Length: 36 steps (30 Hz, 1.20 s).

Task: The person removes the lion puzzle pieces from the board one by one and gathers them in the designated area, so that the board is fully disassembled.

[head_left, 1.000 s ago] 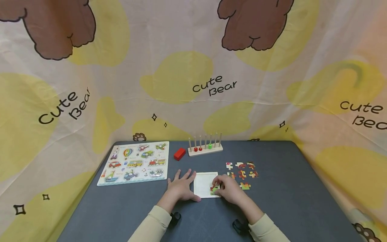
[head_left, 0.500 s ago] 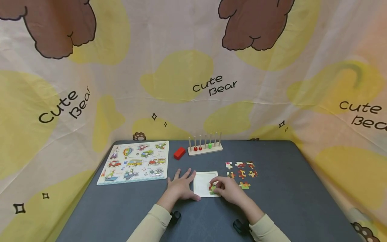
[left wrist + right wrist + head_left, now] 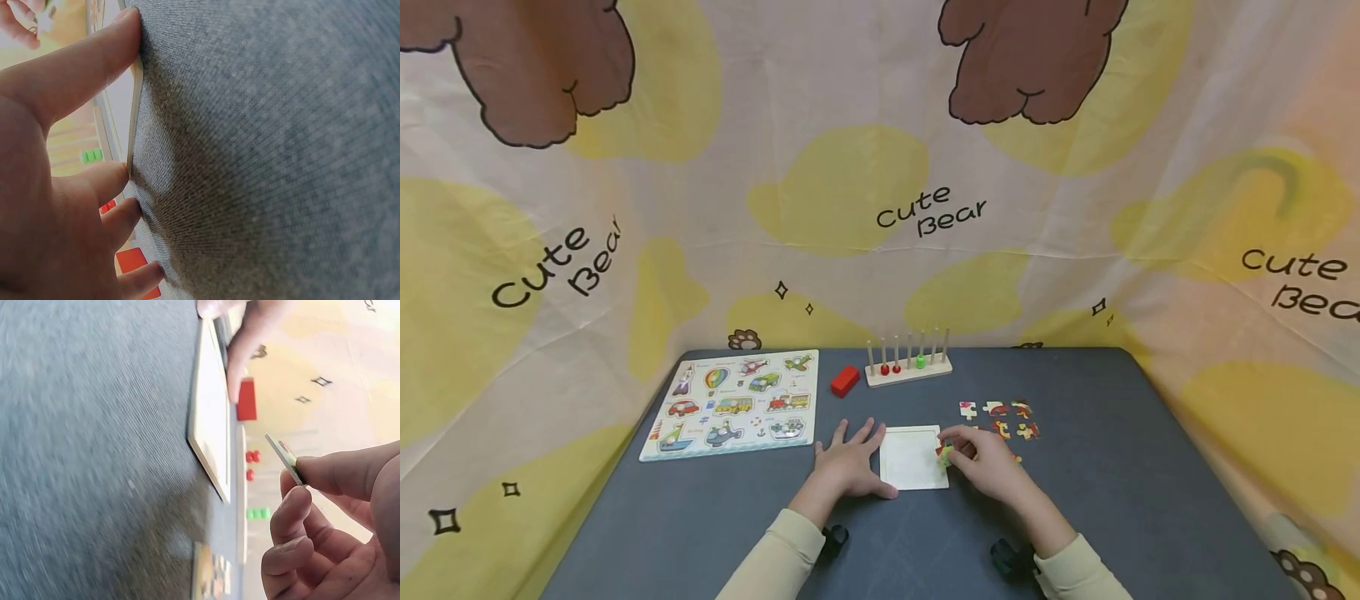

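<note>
My left hand (image 3: 847, 468) lies spread on the table, its thumb and index finger touching the left edge of a white square puzzle tray (image 3: 908, 460). The tray's inside is bare. Between thumb and fingers my right hand (image 3: 991, 465) pinches a green and red jigsaw piece (image 3: 945, 455) over the tray's right edge. In the right wrist view the jigsaw piece (image 3: 284, 459) is tilted, seen nearly edge-on, and apart from the tray (image 3: 209, 419). Several loose jigsaw pieces (image 3: 1002, 430) lie right of the tray, some partly hidden by my right hand.
A board with vehicle pictures (image 3: 737, 406) lies at the left. Farther back are a red block (image 3: 846, 381) and a wooden peg stand (image 3: 910, 372) with red and green beads. A printed cloth (image 3: 850, 192) hangs behind the dark table (image 3: 1120, 500).
The jigsaw piece was down at the tray's lower right part; my right hand has lifted it and moved right and slightly away. My left hand has stayed in place.
</note>
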### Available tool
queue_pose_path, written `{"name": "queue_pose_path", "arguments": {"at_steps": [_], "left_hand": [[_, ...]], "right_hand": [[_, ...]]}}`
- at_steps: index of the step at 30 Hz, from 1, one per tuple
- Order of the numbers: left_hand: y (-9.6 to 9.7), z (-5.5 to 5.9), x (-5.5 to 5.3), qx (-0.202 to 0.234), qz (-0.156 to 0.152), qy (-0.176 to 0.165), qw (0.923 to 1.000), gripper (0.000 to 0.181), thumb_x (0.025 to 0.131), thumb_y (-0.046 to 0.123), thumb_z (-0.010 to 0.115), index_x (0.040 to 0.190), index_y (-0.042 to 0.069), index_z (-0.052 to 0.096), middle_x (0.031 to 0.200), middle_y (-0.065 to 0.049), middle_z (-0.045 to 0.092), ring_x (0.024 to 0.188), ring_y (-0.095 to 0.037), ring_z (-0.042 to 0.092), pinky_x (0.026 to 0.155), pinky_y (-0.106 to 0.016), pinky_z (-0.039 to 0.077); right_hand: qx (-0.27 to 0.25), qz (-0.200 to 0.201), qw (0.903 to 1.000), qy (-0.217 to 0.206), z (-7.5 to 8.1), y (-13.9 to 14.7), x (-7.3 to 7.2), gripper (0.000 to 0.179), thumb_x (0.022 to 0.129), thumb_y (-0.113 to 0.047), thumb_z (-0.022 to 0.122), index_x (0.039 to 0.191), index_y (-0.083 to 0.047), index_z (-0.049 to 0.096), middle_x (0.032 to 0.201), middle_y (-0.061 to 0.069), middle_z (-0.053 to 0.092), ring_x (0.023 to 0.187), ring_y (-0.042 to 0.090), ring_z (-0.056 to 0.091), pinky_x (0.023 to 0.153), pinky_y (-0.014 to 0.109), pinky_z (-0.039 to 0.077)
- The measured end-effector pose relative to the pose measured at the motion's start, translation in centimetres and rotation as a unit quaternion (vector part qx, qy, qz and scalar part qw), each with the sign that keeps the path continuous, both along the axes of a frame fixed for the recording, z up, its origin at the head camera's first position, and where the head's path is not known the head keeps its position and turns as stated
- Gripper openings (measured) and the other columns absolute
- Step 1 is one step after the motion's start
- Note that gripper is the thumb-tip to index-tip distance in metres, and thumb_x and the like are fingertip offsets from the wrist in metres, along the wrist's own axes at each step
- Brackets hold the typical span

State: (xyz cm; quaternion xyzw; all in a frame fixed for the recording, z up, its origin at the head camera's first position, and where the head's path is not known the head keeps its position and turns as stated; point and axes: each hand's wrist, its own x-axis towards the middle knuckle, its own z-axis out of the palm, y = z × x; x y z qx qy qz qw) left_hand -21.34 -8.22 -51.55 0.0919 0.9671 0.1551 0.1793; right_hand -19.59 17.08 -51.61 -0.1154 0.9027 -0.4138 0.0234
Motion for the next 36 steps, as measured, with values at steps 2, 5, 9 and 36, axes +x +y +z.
{"name": "queue_pose_path", "arguments": {"at_steps": [2,5,9,36], "left_hand": [[-0.1,0.0,0.0,0.001,-0.003,0.002,1.0,0.107,0.069,0.061,0.084,0.158,0.03,0.035,0.168,0.002,0.026,0.155,-0.043,0.008,0.112,-0.079,0.012],[-0.2,0.1,-0.1,0.002,-0.007,0.005,1.0,0.107,0.069,0.061,0.085,0.158,0.029,0.035,0.168,0.002,0.026,0.155,-0.043,0.009,0.111,-0.079,0.012],[-0.2,0.1,0.0,0.001,-0.009,0.006,0.9999,0.108,0.069,0.061,0.085,0.158,0.029,0.035,0.167,0.002,0.026,0.155,-0.043,0.01,0.111,-0.08,0.013],[-0.1,0.0,0.0,0.006,-0.008,0.002,0.9999,0.108,0.068,0.061,0.085,0.158,0.028,0.036,0.168,0.001,0.026,0.154,-0.044,0.01,0.11,-0.081,0.012]], "right_hand": [[0.0,-0.013,0.9999,-0.006,0.3,0.4,0.1,0.027,0.091,-0.008,0.072,0.117,-0.015,0.073,0.086,-0.004,0.064,0.072,0.013,0.056,0.057,0.026,0.048],[-0.009,-0.024,0.9996,-0.013,0.6,1.1,0.2,0.027,0.093,-0.008,0.071,0.119,-0.015,0.072,0.084,-0.002,0.063,0.069,0.014,0.057,0.054,0.028,0.048],[-0.018,-0.032,0.9992,-0.012,1.0,2.2,0.3,0.027,0.094,-0.008,0.069,0.121,-0.014,0.071,0.085,-0.001,0.061,0.068,0.015,0.056,0.053,0.03,0.047],[0.013,-0.084,0.9958,0.035,1.6,9.4,1.1,0.025,0.096,-0.017,0.07,0.12,-0.009,0.068,0.094,0.003,0.067,0.076,0.013,0.058,0.062,0.027,0.048]]}}
